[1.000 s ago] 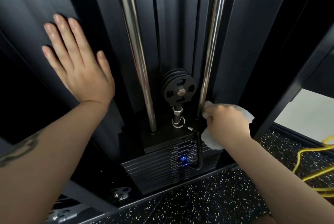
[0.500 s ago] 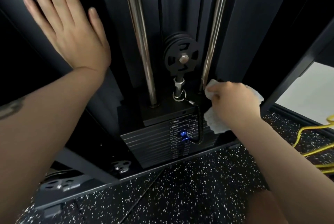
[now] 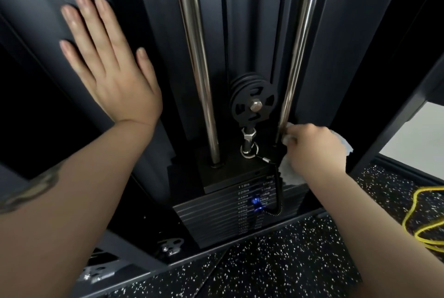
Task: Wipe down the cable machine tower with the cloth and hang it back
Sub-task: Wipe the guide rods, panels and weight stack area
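Observation:
The black cable machine tower (image 3: 348, 45) fills the view, with two chrome guide rods; the left rod (image 3: 199, 81) and the right rod (image 3: 298, 57) run down to the weight stack (image 3: 230, 213). My right hand (image 3: 314, 151) grips a white cloth (image 3: 289, 172) and presses it against the foot of the right rod. My left hand (image 3: 110, 64) lies flat, fingers straight, against the tower's left panel. A black pulley (image 3: 252, 103) sits between the rods above the stack.
A blue-lit selector pin (image 3: 255, 202) with a coiled black cord sits in the stack. A yellow cable (image 3: 425, 220) lies on the speckled rubber floor (image 3: 288, 261) at right. A black frame post (image 3: 394, 115) slants beside my right hand.
My right hand with the cloth stays at the base of the right rod, shifting only slightly. My left hand stays flat on the left panel while the view tilts.

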The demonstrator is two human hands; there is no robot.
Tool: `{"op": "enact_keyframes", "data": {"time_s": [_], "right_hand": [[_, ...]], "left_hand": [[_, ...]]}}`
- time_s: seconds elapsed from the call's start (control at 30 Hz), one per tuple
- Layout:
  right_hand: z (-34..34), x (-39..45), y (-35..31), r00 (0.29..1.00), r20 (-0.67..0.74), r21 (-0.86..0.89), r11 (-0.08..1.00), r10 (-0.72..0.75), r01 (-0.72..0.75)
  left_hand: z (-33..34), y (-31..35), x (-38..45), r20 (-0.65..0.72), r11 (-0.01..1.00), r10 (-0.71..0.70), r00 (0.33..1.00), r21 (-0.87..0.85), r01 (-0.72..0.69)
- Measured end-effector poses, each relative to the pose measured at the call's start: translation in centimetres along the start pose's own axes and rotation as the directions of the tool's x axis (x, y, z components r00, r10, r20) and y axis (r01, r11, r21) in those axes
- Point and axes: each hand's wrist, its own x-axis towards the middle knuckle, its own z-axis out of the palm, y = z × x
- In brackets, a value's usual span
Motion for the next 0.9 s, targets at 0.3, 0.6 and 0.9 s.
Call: {"op": "enact_keyframes", "data": {"time_s": [0.3, 0.6, 0.9], "right_hand": [[-1.5, -2.0, -0.1, 0.998, 0.045, 0.023, 0.999, -0.049, 0.048], [-1.0, -3.4, 1.2, 0.996, 0.041, 0.019, 0.997, -0.077, 0.077], [1.1, -1.8, 2.0, 0.985, -0.164, 0.183, 0.980, -0.051, 0.082]], "left_hand": [[0.2, 0.0, 0.0, -0.013, 1.000, 0.010, 1.000, -0.019, -0.010], [0.7, -0.5, -0.1, -0.046, 0.996, 0.038, 0.998, -0.077, -0.042], [1.5, -1.3, -0.6, -0.037, 0.986, 0.089, 0.995, -0.136, -0.093]]}}
